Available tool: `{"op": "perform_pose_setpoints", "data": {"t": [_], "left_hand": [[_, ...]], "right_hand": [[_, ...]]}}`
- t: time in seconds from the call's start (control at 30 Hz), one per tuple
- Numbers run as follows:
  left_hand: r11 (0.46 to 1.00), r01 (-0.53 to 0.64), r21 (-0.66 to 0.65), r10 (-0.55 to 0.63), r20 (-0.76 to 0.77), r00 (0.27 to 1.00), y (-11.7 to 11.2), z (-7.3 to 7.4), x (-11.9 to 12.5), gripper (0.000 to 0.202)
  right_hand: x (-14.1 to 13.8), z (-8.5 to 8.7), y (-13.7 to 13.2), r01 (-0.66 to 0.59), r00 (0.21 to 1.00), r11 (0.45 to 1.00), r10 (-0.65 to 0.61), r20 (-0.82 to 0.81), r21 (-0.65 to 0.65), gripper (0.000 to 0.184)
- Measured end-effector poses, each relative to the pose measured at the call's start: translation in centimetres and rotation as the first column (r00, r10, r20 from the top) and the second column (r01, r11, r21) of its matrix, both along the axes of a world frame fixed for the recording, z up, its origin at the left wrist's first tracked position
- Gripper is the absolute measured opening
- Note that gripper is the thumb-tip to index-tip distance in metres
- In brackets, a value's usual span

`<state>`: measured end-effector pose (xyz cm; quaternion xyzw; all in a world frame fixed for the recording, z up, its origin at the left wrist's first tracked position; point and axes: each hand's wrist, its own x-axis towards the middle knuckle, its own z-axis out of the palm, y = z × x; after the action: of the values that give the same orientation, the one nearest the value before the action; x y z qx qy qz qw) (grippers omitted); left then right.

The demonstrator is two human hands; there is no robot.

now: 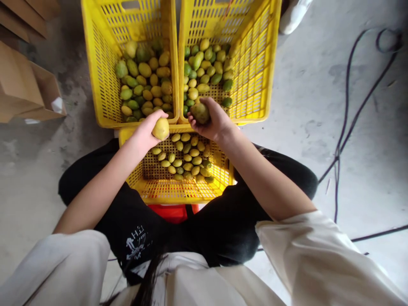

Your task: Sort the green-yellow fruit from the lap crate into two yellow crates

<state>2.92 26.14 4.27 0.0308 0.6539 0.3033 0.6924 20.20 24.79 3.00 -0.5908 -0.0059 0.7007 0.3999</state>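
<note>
My left hand [145,129] grips a yellow fruit [161,128] over the near rim of the left yellow crate [95,72]. My right hand [214,121] holds a greenish-brown fruit [200,113] at the near edge of the right yellow crate [258,63]. Both far crates hold several green and yellow fruits. A third yellow crate [149,187] sits between my knees, just below both hands, with several smaller fruits lying in it.
Cardboard boxes [25,85] stand at the left on the concrete floor. Dark cables [347,127] run across the floor at the right. A white shoe [293,15] shows at the top right. Something red [172,211] sits under the near crate.
</note>
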Motion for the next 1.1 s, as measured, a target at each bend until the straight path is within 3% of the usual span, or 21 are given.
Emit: {"op": "perform_pose_setpoints", "data": {"t": [0.07, 0.23, 0.4, 0.53, 0.63, 0.73, 0.83, 1.03, 1.1], "left_hand": [[1.000, 0.023, -0.003, -0.023, -0.018, 1.000, 0.0, 0.3, 0.2, 0.024], [0.999, -0.010, -0.046, 0.013, 0.066, 0.998, 0.1, 1.0, 0.6, 0.015], [0.998, -0.015, -0.061, 0.021, 0.093, 0.995, 0.1, 0.6, 0.3, 0.015], [1.000, 0.019, -0.008, -0.019, 0.090, 0.996, -0.1, 0.7, 0.4, 0.022], [0.999, 0.001, 0.052, -0.005, 0.080, 0.997, -0.3, 1.0, 0.6, 0.025], [0.997, -0.020, 0.071, 0.014, 0.080, 0.997, -0.3, 1.0, 0.5, 0.023], [1.000, -0.022, 0.009, 0.021, 0.074, 0.997, -0.2, 0.7, 0.2, 0.014], [0.999, -0.012, -0.053, 0.017, 0.101, 0.995, 0.0, 0.2, 0.1, 0.014], [0.999, -0.020, -0.045, 0.025, 0.117, 0.993, 0.0, 0.3, 0.2, 0.016]], "right_hand": [[0.3, -0.6, 0.2, -0.018, 0.999, 1.000, 0.019, 0.027, -0.007, 0.038], [0.4, -1.9, 0.4, -0.027, 0.993, 0.998, 0.021, 0.118, 0.050, 0.031], [-0.1, -0.7, 0.0, -0.009, 0.998, 0.999, 0.007, 0.055, 0.042, 0.024], [-0.6, 0.7, -0.5, -0.004, 0.997, 0.991, -0.006, 0.074, 0.137, 0.018], [-0.6, 1.2, -0.4, -0.012, 0.999, 0.995, 0.008, 0.042, 0.096, 0.022], [-0.4, 1.1, -0.1, 0.007, 1.000, 1.000, -0.007, -0.002, -0.003, 0.039], [-0.1, 0.5, 0.0, -0.008, 0.999, 1.000, 0.009, 0.045, -0.025, 0.044], [-0.4, 0.0, -0.4, 0.023, 0.990, 0.991, -0.041, 0.135, 0.134, 0.023], [-0.6, 0.4, -0.4, 0.043, 0.991, 0.993, -0.057, 0.123, 0.113, 0.022]]}}
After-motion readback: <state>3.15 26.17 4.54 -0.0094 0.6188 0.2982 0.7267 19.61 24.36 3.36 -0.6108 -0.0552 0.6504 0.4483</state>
